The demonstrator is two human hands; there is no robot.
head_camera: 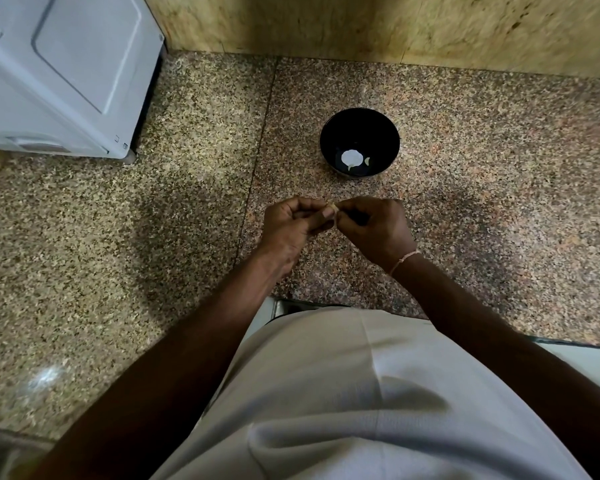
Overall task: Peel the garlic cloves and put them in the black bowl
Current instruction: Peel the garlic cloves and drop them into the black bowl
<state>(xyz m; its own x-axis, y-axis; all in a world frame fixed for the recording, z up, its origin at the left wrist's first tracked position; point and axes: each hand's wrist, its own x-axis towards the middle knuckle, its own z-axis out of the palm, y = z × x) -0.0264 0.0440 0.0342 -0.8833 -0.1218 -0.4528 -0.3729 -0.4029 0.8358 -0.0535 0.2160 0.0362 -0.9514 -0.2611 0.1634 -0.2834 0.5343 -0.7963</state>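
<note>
Between both hands' fingertips (pixel 327 212), a garlic clove (pixel 334 207).

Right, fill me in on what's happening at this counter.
A person is peeling garlic by hand. The left hand and right hand meet over the speckled stone counter, their fingers pinching a small garlic clove between them. Just beyond the hands sits the black bowl, which already holds a couple of pale pieces. A white appliance stands at the back left.
</note>
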